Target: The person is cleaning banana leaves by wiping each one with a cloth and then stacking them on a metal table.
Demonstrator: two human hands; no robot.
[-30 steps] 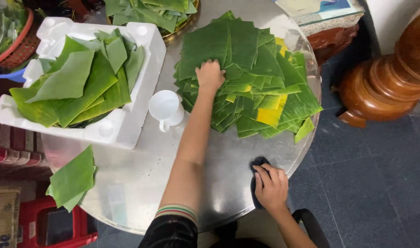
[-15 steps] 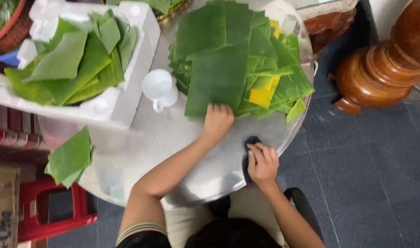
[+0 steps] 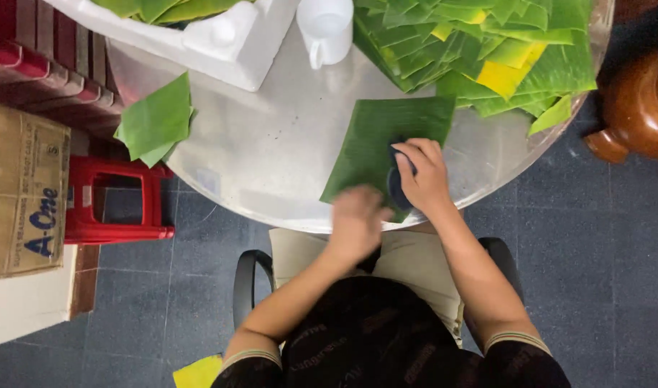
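1. A single green leaf sheet point(image 3: 383, 147) is laid flat at the near edge of the round metal counter point(image 3: 271, 165).
2. A dark cloth point(image 3: 398, 179) is grasped in the right hand point(image 3: 424, 176) and pressed onto the leaf sheet.
3. The left hand point(image 3: 357, 223) is blurred at the sheet's near corner; its grip cannot be told.
4. A leaf pile point(image 3: 480, 54) and a white mug point(image 3: 327, 29) are seen behind.

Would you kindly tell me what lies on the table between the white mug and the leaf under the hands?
In the head view, only bare shiny table separates the white mug from the leaf.
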